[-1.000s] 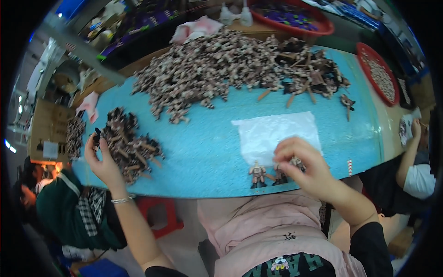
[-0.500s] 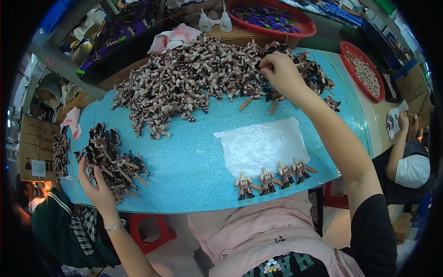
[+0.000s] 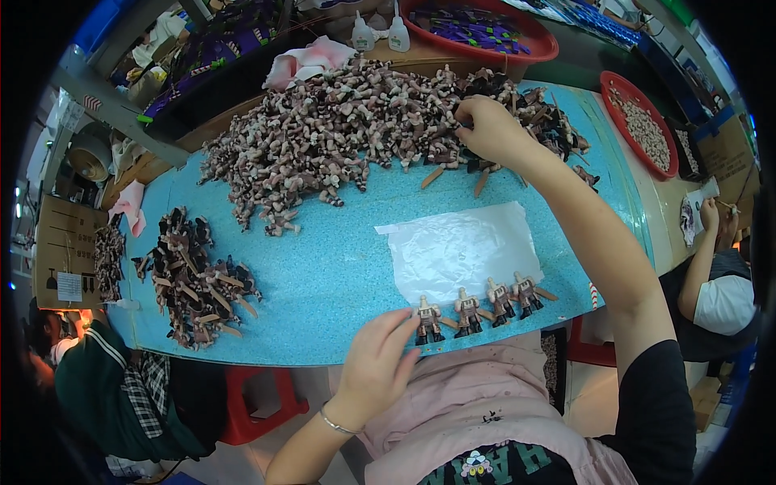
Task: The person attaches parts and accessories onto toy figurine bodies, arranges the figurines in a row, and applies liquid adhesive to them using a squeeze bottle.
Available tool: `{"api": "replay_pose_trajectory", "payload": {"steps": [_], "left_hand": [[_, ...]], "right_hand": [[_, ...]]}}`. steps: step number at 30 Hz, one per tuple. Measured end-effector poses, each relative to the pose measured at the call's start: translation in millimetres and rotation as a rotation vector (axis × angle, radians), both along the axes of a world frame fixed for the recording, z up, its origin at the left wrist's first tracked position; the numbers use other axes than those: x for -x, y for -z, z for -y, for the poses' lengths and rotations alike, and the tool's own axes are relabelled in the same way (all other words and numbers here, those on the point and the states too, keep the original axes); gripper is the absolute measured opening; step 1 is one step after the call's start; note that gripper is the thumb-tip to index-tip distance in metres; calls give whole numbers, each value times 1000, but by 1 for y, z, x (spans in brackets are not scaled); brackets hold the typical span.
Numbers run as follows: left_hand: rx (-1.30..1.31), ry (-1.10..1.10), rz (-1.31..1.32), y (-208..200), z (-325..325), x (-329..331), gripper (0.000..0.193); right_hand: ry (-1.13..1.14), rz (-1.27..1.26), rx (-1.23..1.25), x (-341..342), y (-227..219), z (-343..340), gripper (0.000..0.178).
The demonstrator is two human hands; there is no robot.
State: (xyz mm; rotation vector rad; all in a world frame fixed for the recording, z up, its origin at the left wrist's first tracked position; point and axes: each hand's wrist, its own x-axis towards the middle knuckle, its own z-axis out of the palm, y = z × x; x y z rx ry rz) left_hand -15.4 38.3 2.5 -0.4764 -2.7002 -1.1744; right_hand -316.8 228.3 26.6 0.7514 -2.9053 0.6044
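My left hand (image 3: 373, 368) is at the table's near edge, fingers stretched and apart, beside the leftmost figurine of a short row. Several small figurines (image 3: 467, 314) in that row have pale tops, dark legs and brown flat pieces at their sides. Over the right part of a large heap of small figure parts (image 3: 323, 133), my right hand (image 3: 491, 129) has its fingers curled together; whatever they pinch is hidden. A clear plastic sheet (image 3: 461, 250) lies just beyond the row. At the left sits a smaller pile of figurines with brown pieces (image 3: 194, 283).
The blue tabletop (image 3: 323, 283) bears everything. Behind the heap are a pink-white cloth (image 3: 307, 63), two white squeeze bottles (image 3: 398, 34) and a red basin (image 3: 533, 44). A red tray of pale parts (image 3: 638, 125) stands at right. Co-workers sit at both sides, one in a white sleeve (image 3: 723, 305).
My left hand has moved right from the smaller pile to the leftmost figurine in the row. My right hand stays over the heap, barely shifted.
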Motion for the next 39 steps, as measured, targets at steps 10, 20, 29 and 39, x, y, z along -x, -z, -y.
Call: {"api": "replay_pose_trajectory", "payload": {"steps": [10,20,29,39], "left_hand": [[129,29,-14,3,-15,2,63],[98,-12,-28,10,-7,-4,64],[52,-20,-32,13,-5,-2,64],[-96,-114,32,4,-4,-19,61]], "right_hand": [[150,-64,24,6,1,34,32],[82,-456,206,-17,-17,-22,16],[-236,265,215,-134,3,-38,16],[-284,184,171,-144,8,-39,13]]}}
